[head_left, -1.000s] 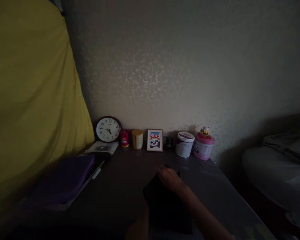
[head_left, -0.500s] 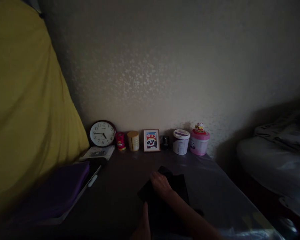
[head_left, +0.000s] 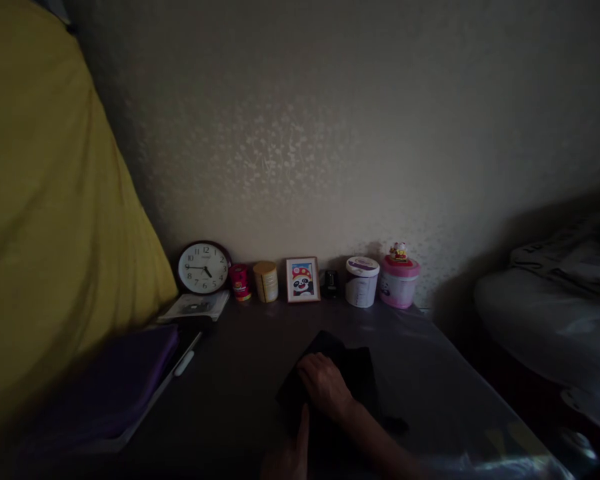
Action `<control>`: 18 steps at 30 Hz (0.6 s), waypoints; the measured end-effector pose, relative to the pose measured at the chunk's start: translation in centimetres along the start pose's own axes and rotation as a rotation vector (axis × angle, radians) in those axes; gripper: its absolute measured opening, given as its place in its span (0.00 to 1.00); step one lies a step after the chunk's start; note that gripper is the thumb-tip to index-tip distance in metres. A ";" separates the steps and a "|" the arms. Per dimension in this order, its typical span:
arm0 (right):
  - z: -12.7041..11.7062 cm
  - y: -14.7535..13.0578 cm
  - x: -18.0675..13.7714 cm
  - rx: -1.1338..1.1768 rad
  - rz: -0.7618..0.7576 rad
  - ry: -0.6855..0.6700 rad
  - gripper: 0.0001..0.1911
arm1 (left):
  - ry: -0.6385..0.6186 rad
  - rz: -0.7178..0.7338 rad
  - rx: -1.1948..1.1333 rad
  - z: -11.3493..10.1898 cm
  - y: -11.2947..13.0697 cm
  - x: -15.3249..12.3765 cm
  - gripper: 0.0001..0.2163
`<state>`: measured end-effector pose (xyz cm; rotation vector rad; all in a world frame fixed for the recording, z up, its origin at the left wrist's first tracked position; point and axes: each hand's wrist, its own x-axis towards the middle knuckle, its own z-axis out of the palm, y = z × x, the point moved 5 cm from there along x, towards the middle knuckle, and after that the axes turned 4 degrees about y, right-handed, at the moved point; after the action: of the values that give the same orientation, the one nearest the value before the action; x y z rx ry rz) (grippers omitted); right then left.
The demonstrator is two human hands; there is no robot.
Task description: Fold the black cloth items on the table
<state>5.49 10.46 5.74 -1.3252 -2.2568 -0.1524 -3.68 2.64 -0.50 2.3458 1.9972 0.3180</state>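
Observation:
A dark black piece that looks like folded cloth [head_left: 360,373] lies on the table in front of me; its exact kind is lost in the dim light. My right hand [head_left: 325,383] is on top of it, fingers curled and closed on its upper left part. Low in the view, my left hand [head_left: 293,457] is at the cloth's near left side with the thumb pointing up along it. The other left fingers are in shadow, and the hand seems closed on the cloth's edge. A short dark end [head_left: 396,425] sticks out at the right.
Along the wall stand a clock [head_left: 204,268], a red can [head_left: 241,283], a yellow-lidded tin [head_left: 267,282], a panda picture frame [head_left: 303,280], a white tub [head_left: 363,283] and a pink tub [head_left: 399,285] with a figurine. A purple folder [head_left: 115,380] and white pen [head_left: 185,363] lie left, beside a yellow curtain [head_left: 55,200].
My right hand has shifted slightly down and toward me on the cloth. My left hand has moved a little to the right, with its thumb closer to the right hand.

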 end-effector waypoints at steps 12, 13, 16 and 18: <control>0.9 4.2 0.4 0.056 0.061 -0.023 0.14 | -0.132 -0.123 -0.216 0.2 0.0 -0.1 0.29; 1.0 4.8 0.8 0.042 0.060 -0.033 0.14 | -0.144 -0.131 -0.229 0.2 0.0 -0.1 0.29; 1.3 6.5 1.7 0.008 0.046 -0.073 0.16 | -0.186 -0.155 -0.264 0.3 0.1 -0.2 0.29; 1.8 7.5 2.1 -0.023 0.043 -0.109 0.16 | -0.214 -0.169 -0.283 0.3 0.1 -0.3 0.30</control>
<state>10.32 16.67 4.01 -1.4243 -2.3214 -0.0933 -3.61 2.40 -0.81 1.9406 1.8933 0.3036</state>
